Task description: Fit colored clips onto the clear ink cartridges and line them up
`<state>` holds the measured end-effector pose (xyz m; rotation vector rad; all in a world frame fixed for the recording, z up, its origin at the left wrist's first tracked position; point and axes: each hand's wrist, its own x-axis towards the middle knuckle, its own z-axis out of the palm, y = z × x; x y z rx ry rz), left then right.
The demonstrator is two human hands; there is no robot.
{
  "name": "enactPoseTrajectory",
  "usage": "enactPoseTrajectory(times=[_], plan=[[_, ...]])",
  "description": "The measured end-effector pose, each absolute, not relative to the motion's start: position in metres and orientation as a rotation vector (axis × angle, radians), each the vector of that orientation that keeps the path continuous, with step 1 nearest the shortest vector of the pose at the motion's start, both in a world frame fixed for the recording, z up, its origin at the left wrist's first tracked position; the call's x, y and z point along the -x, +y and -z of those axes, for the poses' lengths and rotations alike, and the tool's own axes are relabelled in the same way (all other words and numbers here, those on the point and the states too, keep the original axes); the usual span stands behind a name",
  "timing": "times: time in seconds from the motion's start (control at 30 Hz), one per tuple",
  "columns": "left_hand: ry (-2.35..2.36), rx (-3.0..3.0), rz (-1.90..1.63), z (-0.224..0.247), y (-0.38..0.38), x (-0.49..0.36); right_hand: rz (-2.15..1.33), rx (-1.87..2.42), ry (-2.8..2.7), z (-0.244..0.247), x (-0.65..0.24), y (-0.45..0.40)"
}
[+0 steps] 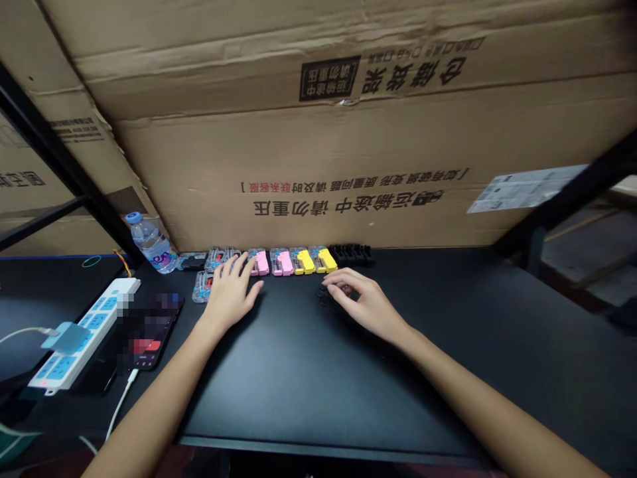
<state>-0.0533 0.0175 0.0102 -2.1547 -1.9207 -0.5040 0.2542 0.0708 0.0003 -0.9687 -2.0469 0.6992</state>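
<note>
Black tabletop [279, 372], smooth, with a soft sheen. Near left: phone [162, 332] with a white cable [119, 401] at its lower end; beside it a white power strip [112, 302] carrying a blue adapter [67, 337].

Right hand [365, 305]: fingers curled, thumb drawn in toward them, at a small black part [324, 297] on the tabletop, mid-width. Whether the part is gripped cannot be told; the fingers hide some of it. Handling (estimate): light, stiff, probably plastic, apt to skid on the smooth top; best pinched by opposite edges, thumb against forefinger. Appearance: dark, irregular outline, low contrast with the tabletop; detail too small to resolve.

Left hand [231, 292]: palm down, fingers spread, no grasp apparent; contact uncertain. Around it, clear pieces with blue and red bits [202, 287]. Rightward along the back: two clear-and-pink pieces [282, 262], two clear-and-yellow pieces [304, 261], then black pieces [351, 255] with an uneven top. Judged light and rigid, clear faces likely slick; hold by the sides.

Rear left: capped water bottle [154, 247]. Farthest: printed cardboard [209, 172].
</note>
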Motion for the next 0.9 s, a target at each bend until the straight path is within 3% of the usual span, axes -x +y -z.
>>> enactPoseTrajectory(times=[0.13, 0.3, 0.6, 0.9], plan=[[-2.117, 2.115, 0.352, -0.024, 0.018, 0.062, -0.646, 1.000, -2.053, 0.004, -0.257, 0.075], [-2.249, 2.206, 0.222, -0.014, 0.019, 0.063, -0.342, 1.155, -2.037, 0.020, -0.280, 0.104], [-1.703, 2.862, 0.464, -0.010, 0.006, 0.032, -0.043, 1.518, -2.064, 0.045, -0.329, 0.145], [-1.760, 2.664, 0.672, -0.006, 0.011, 0.038, -0.078, 1.692, -1.990, 0.046, -0.339, 0.151]])
